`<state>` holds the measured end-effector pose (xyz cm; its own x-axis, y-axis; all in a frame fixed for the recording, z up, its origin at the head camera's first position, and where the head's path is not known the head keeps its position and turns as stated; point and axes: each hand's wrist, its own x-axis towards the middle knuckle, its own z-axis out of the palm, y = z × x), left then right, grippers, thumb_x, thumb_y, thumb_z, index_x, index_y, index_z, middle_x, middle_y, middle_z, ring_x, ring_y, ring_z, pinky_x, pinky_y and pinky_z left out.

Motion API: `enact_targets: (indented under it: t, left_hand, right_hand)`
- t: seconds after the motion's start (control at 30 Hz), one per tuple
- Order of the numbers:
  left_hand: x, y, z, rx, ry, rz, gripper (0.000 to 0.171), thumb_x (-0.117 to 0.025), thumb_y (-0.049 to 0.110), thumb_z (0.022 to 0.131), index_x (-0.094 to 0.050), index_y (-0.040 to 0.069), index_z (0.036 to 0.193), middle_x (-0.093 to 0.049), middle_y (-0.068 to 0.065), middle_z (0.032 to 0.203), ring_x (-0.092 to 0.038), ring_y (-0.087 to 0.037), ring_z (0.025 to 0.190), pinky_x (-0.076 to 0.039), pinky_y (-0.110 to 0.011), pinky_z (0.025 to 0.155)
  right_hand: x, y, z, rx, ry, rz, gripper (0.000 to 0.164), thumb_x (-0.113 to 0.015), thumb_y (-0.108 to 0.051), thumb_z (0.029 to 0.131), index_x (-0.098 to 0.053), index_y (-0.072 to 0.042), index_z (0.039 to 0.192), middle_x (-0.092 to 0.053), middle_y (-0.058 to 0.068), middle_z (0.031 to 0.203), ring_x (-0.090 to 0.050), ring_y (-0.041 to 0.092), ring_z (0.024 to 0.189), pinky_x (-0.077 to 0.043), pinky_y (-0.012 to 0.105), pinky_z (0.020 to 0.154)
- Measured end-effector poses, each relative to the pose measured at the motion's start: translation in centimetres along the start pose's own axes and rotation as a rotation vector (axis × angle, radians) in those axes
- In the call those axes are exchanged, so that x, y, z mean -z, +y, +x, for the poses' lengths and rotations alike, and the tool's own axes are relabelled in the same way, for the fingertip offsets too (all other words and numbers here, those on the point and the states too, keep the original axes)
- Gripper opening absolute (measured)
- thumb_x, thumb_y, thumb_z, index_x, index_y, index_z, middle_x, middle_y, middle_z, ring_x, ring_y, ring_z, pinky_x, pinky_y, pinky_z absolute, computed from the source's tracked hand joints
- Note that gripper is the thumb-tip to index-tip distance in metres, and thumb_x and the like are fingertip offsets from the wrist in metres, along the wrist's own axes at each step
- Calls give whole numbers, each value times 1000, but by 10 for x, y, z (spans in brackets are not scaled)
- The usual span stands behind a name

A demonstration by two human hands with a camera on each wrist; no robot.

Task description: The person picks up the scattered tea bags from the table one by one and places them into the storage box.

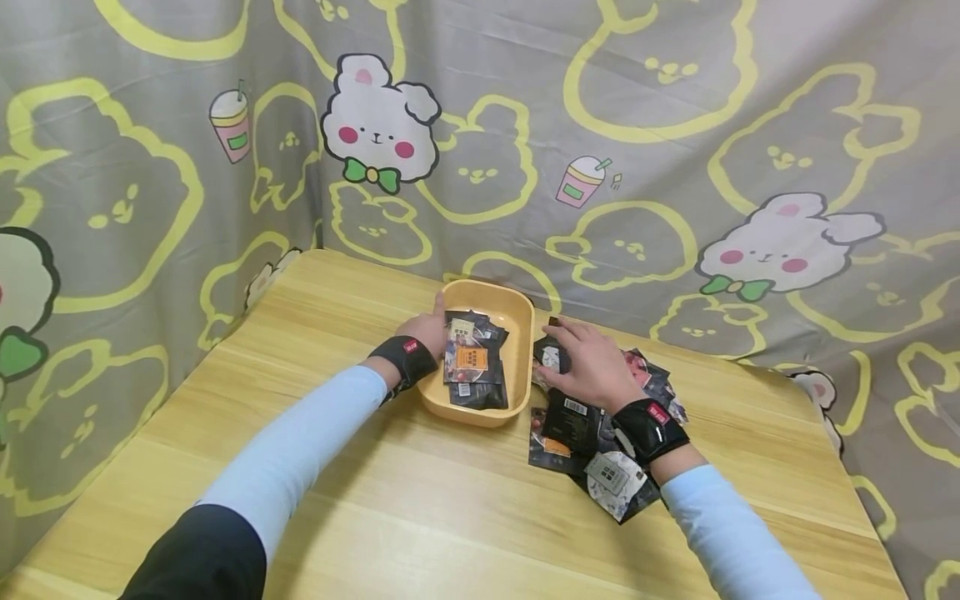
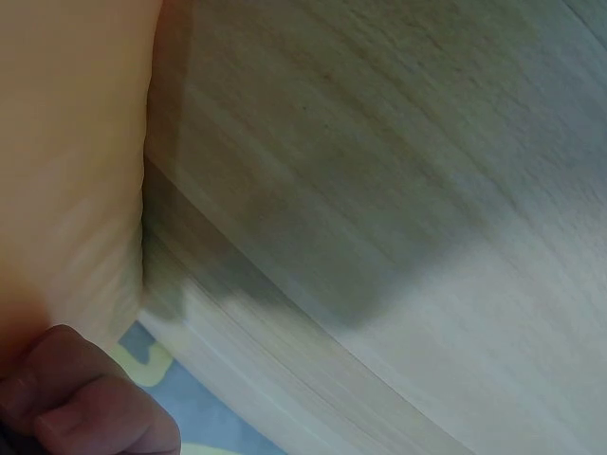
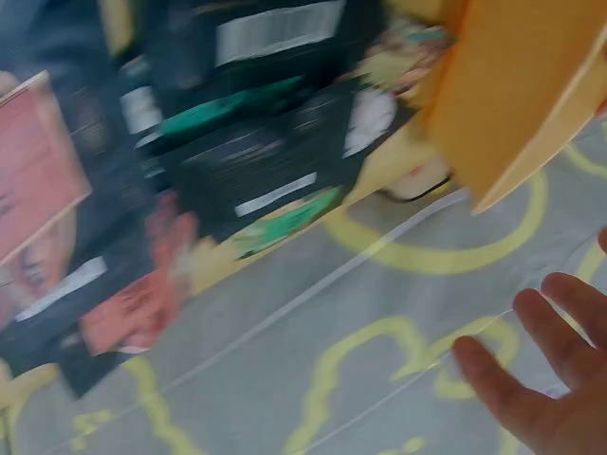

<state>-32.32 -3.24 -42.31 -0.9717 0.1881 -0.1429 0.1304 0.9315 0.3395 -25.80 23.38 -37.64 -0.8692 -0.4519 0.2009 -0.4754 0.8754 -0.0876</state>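
Note:
A yellow plastic bin (image 1: 476, 417) holds several dark flat packets (image 1: 472, 358), the top one with an orange label. My left hand (image 1: 425, 335) grips the bin's left side; in the left wrist view its curled fingers (image 2: 90, 403) lie against the outer wall. To the right of the bin, my right hand (image 1: 588, 367) hovers over a loose pile of similar packets (image 1: 577, 425). Its fingers are spread with nothing between them in the right wrist view, where the packets (image 3: 266, 152) look blurred. Part of the pile is hidden under that hand.
Both stand on a wooden table (image 1: 420, 517). A grey curtain (image 1: 495, 75) with cartoon prints hangs along its back and left edges, close behind the bin. One packet with a pale round print (image 1: 615, 479) lies at the pile's near end.

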Motion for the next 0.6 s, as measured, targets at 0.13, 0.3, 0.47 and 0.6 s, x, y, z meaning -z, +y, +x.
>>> enact_targets:
  t: [0.13, 0.3, 0.47, 0.6]
  left_hand:
    - [2, 2, 0, 9, 8, 6, 67, -36, 23, 100, 4, 5, 150, -66, -12, 78, -61, -22, 62, -47, -32, 56]
    - [6, 7, -5, 11, 9, -30, 67, -37, 22, 100, 4, 4, 150, -65, -12, 75, -60, -22, 60, -47, -32, 54]
    - [8, 9, -9, -9, -5, -41, 70, -38, 23, 100, 6, 1, 149, -67, -14, 80, -61, -23, 62, -47, -32, 55]
    - [10, 12, -9, 1, -16, -16, 73, -41, 21, 99, 9, 2, 149, -67, -13, 82, -61, -22, 63, -47, -31, 55]
  right_hand:
    - [-2, 18, -8, -78, -114, 34, 69, -68, -40, 82, -43, -14, 141, -32, 20, 149, -37, 44, 130, -34, 63, 97]
    - [-12, 39, -13, -113, -197, 55, 72, -69, -36, 81, -40, -11, 142, -30, 24, 148, -40, 48, 126, -40, 61, 92]
    - [-26, 57, -15, -135, -242, 97, 70, -70, -32, 82, -41, -8, 141, -35, 27, 145, -40, 47, 126, -41, 59, 93]
    - [-33, 68, -14, -133, -269, 117, 69, -69, -31, 83, -42, -6, 140, -38, 27, 142, -40, 46, 127, -39, 58, 96]
